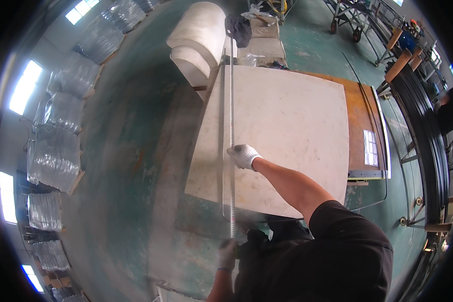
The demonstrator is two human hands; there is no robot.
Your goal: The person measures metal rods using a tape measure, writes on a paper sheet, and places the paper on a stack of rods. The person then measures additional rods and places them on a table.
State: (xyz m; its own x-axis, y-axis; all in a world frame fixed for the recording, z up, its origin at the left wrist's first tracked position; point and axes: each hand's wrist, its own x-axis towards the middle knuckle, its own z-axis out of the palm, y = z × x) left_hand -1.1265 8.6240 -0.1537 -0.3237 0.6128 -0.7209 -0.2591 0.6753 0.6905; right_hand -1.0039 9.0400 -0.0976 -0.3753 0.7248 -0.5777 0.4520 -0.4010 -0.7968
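A long tape measure blade (pixel 232 110) is drawn straight from the far end of a white board (pixel 287 116) toward my body. Just left of it and parallel runs a thin metal rod (pixel 223 176), its near end bending round beyond the board's front edge. My right hand (pixel 244 156), in a white knit glove, is closed at the blade over the board's left part. Low in the picture, my gloved left hand (pixel 227 255) is closed around the blade's near end; it is dim, and the tape's case cannot be made out.
A brown panel (pixel 360 126) lies under the board's right side. Beyond the board stand a large white roll (pixel 199 30) and covered stacks (pixel 267 43). Plastic-wrapped bundles (pixel 55 156) line the left wall. At right is a rack of long black profiles (pixel 423 131), with a person (pixel 448 108) beside it.
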